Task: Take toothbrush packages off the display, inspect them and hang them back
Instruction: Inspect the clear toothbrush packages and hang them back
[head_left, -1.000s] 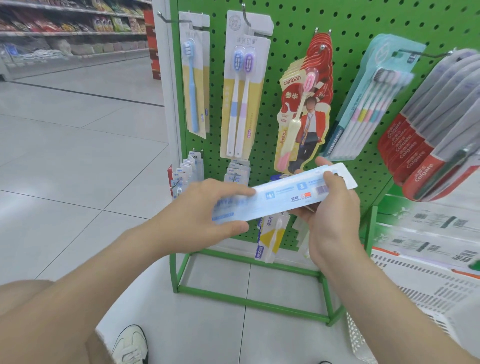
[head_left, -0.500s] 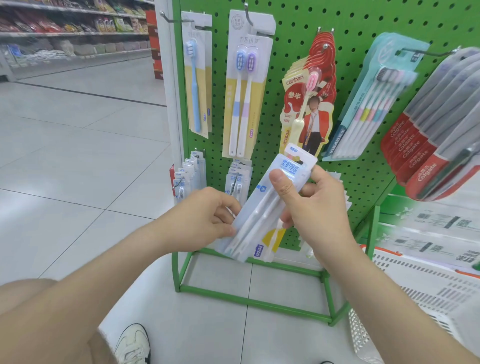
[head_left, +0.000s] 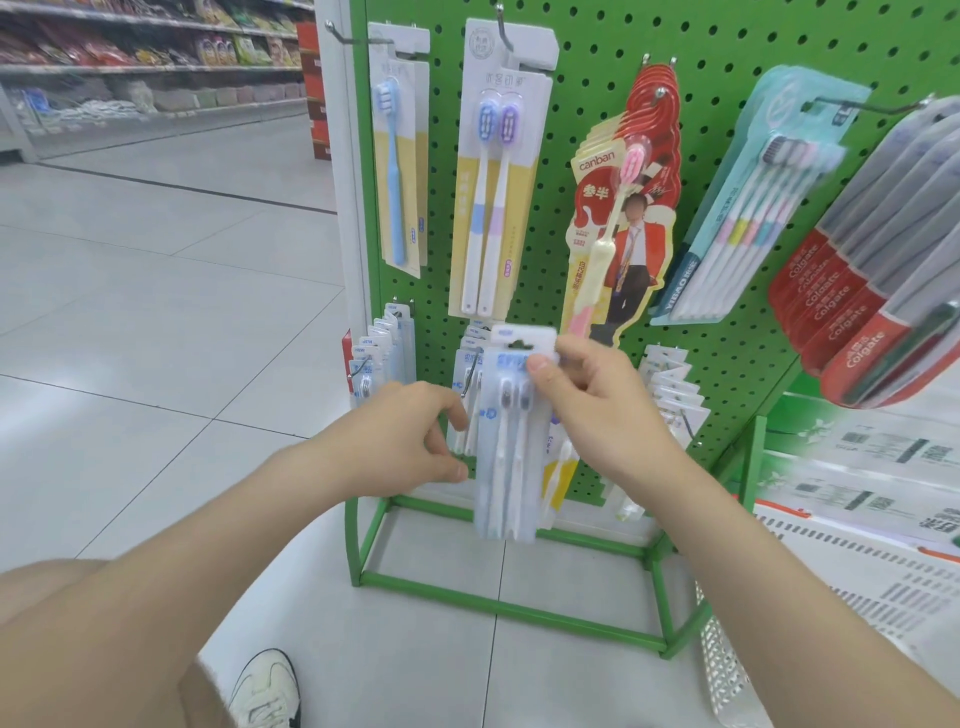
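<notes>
Toothbrush package (head_left: 506, 467): clear blister, blue print, 2 white brushes, dark bristles. Upright before green pegboard (head_left: 727, 78), lower row. Right hand (head_left: 608, 410) pinches its top; left hand (head_left: 410, 436) curled beside left edge, grip unclear.

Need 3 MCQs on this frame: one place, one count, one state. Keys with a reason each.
1. Where is the held package?
A in the white basket; B in front of the green pegboard's lower row; C on the floor.
2. How many brushes are in it?
A one; B two; C five.
3. How is it oriented?
A flat, sideways; B upside down; C upright, top end up.

B: lower-row packs flank it.
B: two dark heads show side by side.
C: the right hand pinches its top, which is uppermost.
</notes>
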